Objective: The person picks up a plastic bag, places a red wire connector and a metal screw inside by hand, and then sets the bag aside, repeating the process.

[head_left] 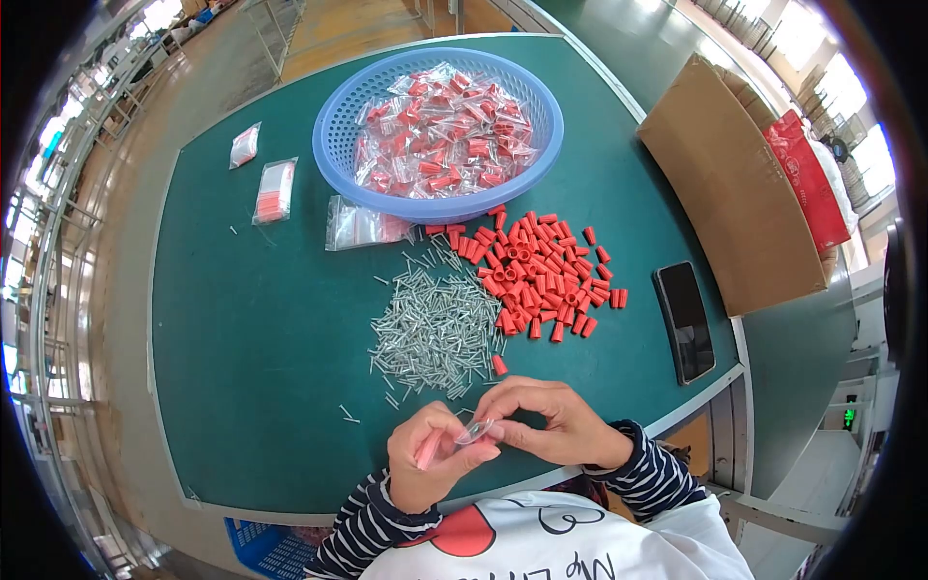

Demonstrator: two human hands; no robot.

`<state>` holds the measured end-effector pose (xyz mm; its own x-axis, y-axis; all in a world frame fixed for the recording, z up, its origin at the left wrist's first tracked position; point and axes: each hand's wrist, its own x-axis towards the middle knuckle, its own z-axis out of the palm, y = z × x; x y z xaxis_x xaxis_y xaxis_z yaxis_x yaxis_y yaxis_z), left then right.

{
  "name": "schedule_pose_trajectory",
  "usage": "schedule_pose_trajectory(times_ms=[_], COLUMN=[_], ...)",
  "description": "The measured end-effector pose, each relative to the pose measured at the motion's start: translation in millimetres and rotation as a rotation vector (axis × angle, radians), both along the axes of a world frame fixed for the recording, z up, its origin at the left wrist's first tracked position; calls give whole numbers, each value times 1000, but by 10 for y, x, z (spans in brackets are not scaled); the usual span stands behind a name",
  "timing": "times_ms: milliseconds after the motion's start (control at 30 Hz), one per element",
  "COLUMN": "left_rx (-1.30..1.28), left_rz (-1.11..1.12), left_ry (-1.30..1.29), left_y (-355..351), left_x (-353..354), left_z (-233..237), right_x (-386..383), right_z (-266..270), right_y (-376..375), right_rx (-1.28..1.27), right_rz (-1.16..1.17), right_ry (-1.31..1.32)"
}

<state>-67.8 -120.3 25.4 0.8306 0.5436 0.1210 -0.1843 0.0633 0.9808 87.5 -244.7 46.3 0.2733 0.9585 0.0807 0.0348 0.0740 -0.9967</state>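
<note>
My left hand (425, 454) is closed around a small clear plastic bag (473, 434), with something pinkish-red showing against its palm. At the bag's edge, the fingertips of my right hand (541, 420) pinch the plastic; whether they also hold a small part is hidden. Just beyond my hands lies a heap of silver screws (435, 329). Touching that heap on its right is a pile of red screw-on wire connectors (541, 275). One loose red connector (499, 365) lies close to my right hand.
A blue perforated basket (333, 169) full of bagged red pieces stands at the back. Packs of flat bags (275, 191) lie on the green table (261, 338). A phone (683, 324) lies at the right, near a cardboard box (730, 188).
</note>
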Motion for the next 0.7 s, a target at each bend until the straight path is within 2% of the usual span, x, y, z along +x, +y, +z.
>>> schedule_pose_trajectory(times_ms=[67, 167, 367, 467, 567, 700], left_rx=[-41, 132, 303, 334, 261, 347], left_rz=[12, 74, 144, 145, 168, 151], left_ry=[6, 105, 75, 66, 142, 89], left_y=[-7, 32, 29, 37, 11, 40], left_x=[-1, -23, -10, -7, -7, 3], left_z=[46, 92, 94, 88, 153, 138], right_x=[5, 17, 18, 29, 42, 45], right_z=[28, 87, 79, 79, 74, 104], right_y=[2, -13, -3, 14, 21, 29], right_rx=[-6, -24, 2, 36, 60, 32], right_rz=[-37, -83, -120, -127, -126, -122], right_ry=[25, 56, 6, -17, -51, -52])
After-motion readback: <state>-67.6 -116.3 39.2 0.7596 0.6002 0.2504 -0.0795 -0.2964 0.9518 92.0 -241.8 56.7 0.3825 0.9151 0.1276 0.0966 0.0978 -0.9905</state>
